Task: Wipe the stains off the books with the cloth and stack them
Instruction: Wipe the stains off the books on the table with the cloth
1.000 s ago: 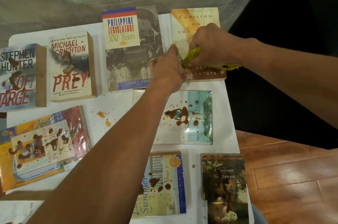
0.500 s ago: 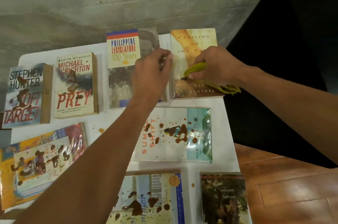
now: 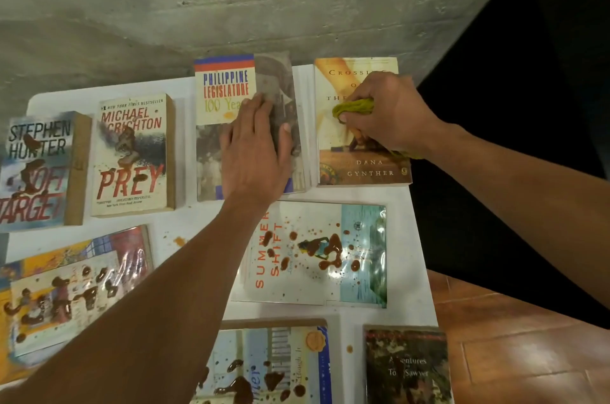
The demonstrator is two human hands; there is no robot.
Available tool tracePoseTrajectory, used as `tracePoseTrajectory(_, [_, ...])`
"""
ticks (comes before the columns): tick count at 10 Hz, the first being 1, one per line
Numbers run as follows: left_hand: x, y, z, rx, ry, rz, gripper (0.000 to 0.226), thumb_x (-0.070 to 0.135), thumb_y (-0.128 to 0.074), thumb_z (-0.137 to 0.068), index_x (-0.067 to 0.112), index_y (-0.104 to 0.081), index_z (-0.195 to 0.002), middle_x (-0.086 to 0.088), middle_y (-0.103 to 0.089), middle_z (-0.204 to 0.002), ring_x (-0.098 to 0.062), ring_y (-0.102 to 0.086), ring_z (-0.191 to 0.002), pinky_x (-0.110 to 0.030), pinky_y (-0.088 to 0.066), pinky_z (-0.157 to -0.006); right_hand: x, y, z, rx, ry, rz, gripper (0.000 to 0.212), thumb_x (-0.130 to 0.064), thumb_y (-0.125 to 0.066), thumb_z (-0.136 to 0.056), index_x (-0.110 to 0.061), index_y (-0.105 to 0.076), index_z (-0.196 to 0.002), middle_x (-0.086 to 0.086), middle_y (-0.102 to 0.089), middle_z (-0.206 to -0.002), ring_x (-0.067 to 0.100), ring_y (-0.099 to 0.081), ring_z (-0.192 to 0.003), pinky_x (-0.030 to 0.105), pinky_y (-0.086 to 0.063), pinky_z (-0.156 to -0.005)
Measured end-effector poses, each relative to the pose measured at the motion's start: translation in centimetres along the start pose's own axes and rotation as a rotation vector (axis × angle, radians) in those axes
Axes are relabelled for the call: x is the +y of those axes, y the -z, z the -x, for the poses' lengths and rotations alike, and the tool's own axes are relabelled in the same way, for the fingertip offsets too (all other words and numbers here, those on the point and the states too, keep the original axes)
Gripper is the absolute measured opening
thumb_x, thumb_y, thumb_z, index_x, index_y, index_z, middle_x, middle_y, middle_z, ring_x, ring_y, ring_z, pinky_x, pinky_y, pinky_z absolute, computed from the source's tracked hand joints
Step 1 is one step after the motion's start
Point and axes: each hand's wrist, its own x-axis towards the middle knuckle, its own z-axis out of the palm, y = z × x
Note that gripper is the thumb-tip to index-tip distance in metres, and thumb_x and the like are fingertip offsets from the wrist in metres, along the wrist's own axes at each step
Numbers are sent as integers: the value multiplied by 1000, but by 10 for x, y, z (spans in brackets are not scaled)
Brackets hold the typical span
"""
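Currently the right hand grips a bunched yellow-green cloth, pressing it on the cream-and-brown "Crossing" paperback by Dana Gynther at the far right corner of the white table. Left hand lies flat, fingers straight, on the "Philippine Legislature 100 Years" book just beside it. Brown stains show on the "Summer Shift" book nearer the person, on the "Prey" paperback and on the "Soft Target" paperback to the left. None of the books are stacked.
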Motion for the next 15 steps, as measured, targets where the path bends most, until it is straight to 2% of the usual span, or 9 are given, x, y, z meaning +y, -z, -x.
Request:
tracePoseTrajectory(1, [0, 0, 2, 17, 7, 12, 48, 40, -33, -107, 12, -47, -144, -5, -43, -155, -23, -38, -143, -46, -29, -117, 1, 2, 1, -17, -5, -29, 29, -37, -77, -86, -20, -75, -110, 0, -64, -107, 16, -56, -100, 31, -49, -85])
tracePoseTrajectory(4, [0, 0, -2, 4, 12, -2, 48, 42, -32, -106, 15, -48, -142, -2, -43, -154, -20, -37, -142, -42, -27, -117, -3, -2, -1, 7, -42, -13, 31, -36, -74, -88, -17, -74, -112, 3, -60, -115, 14, -47, -104, 24, -36, -84])
tracePoseTrajectory(6, [0, 1, -1, 1, 30, -19, 47, 43, -33, -105, 17, -48, -142, 0, -44, -152, -18, -38, -140, -38, -27, -115, 1, -4, -3, -27, -41, 10, 39, -43, -72, -88, -18, -70, -118, 3, -54, -114, 26, -46, -118, 25, -31, -90])
tracePoseTrajectory(8, [-1, 1, -1, -4, 35, -35, 48, 43, -33, -105, 17, -47, -142, 0, -44, -152, -18, -38, -141, -38, -27, -115, 2, -5, -5, -27, -45, 38, 38, -43, -71, -89, -20, -70, -119, -1, -51, -110, 20, -44, -113, 23, -28, -88])
tracePoseTrajectory(10, [-1, 3, 0, -11, 6, -51, 47, 42, -32, -105, 15, -48, -141, -3, -45, -151, -21, -38, -141, -42, -27, -117, -1, -8, 7, -1, -29, 34, 28, -36, -74, -88, -20, -75, -111, 5, -59, -108, 25, -52, -109, 32, -43, -89])
tracePoseTrajectory(11, [-2, 3, -1, -16, -7, -49, 48, 41, -32, -105, 15, -47, -142, -3, -44, -152, -21, -37, -143, -43, -26, -118, -3, -11, 23, -26, 23, 52, 34, -33, -73, -87, -18, -72, -118, 8, -53, -117, 27, -44, -117, 30, -37, -95])
tracePoseTrajectory(13, [-7, 1, -7, -18, -11, -38, 47, 39, -32, -105, 14, -48, -142, -5, -46, -151, -22, -38, -142, -44, -26, -117, -1, -14, 28, -20, 102, 194, 35, -29, -73, -88, -18, -72, -121, 9, -52, -113, 30, -46, -107, 41, -44, -95])
tracePoseTrajectory(14, [-6, 2, -2, 1, -20, -40, 46, 38, -34, -105, 13, -49, -141, -6, -47, -150, -24, -41, -140, -45, -28, -115, -5, -15, 10, 68, -3, 150, 33, -29, -70, -91, -17, -71, -123, 8, -52, -113, 29, -45, -109, 27, -34, -93])
tracePoseTrajectory(15, [-5, 1, -3, 4, -23, -31, 45, 37, -36, -105, 13, -50, -140, -6, -48, -149, -24, -41, -140, -45, -28, -115, -10, -16, -3, 123, -82, 140, 31, -25, -68, -94, -16, -71, -124, 10, -54, -115, 31, -44, -111, 21, -27, -91])
